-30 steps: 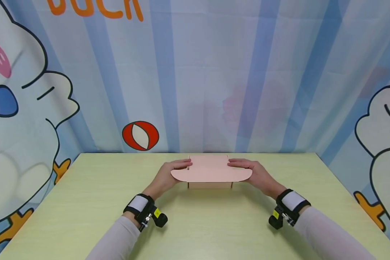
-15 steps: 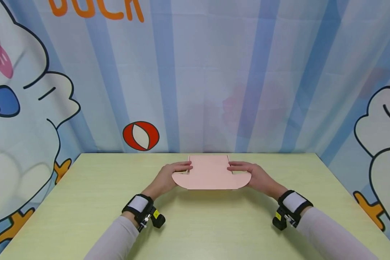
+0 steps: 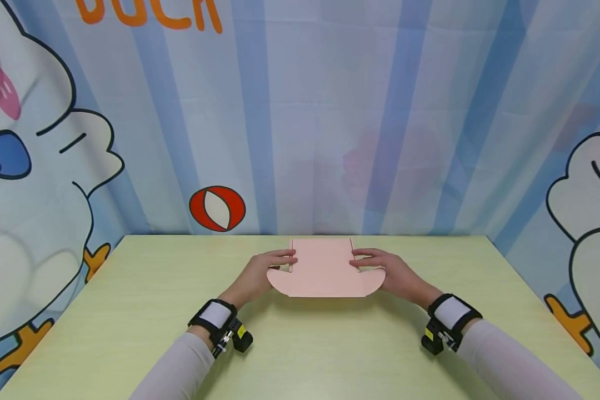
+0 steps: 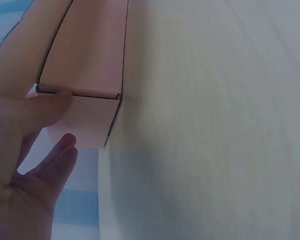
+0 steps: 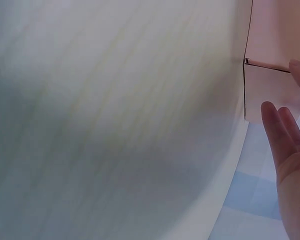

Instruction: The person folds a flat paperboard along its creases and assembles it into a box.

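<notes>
A pink cardboard box (image 3: pixel 322 261) lies near the back of the table, its lid and wide front flap facing up. The flap has a rounded ear at each side and hides the box front in the head view. My left hand (image 3: pixel 254 278) is at the left side, with fairly straight fingertips at the lid's edge. In the left wrist view its thumb (image 4: pixel 47 109) touches the box end. On the opposite side my right hand (image 3: pixel 405 278) touches the lid's edge with extended fingers. Its fingers (image 5: pixel 280 125) look straight in the right wrist view, with the thumb at the box corner.
The pale yellow-green table (image 3: pixel 320 344) stretches around the box. Behind it hangs a blue striped curtain (image 3: pixel 320 122) with printed cartoon figures and a red-and-white ball print (image 3: pixel 217 208). A black wrist camera (image 3: pixel 242 338) hangs below the left wrist.
The box's front flap has swung down and toward me, covering the front wall that showed earlier. Both hands have shifted only slightly and stay at the box's two sides.
</notes>
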A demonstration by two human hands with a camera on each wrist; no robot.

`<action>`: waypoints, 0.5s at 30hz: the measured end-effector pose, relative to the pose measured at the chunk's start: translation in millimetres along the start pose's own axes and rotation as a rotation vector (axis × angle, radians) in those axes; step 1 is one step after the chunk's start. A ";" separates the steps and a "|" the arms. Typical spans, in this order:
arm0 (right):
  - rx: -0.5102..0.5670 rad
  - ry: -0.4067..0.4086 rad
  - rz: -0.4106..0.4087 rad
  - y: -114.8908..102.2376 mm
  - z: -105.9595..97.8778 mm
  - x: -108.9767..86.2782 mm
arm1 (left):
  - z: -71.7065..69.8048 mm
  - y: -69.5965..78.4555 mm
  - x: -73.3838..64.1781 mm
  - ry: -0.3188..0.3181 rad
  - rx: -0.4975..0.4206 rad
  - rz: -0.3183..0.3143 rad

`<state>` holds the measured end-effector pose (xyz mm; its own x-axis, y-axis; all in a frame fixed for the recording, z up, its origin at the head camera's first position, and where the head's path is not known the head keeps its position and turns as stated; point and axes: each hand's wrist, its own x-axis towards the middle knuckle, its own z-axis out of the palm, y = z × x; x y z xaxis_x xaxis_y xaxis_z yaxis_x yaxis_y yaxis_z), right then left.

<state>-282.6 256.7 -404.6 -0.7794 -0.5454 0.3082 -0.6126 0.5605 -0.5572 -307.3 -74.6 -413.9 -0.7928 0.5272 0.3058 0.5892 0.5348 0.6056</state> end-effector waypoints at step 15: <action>-0.051 -0.005 -0.007 -1.1 1.1 -0.2 | 0.4 2.2 -1.1 -0.009 0.035 0.026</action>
<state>-281.7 255.5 -404.8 -0.7746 -0.5523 0.3081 -0.6239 0.5877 -0.5151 -305.1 -73.7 -413.2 -0.7758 0.5468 0.3149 0.6150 0.5436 0.5712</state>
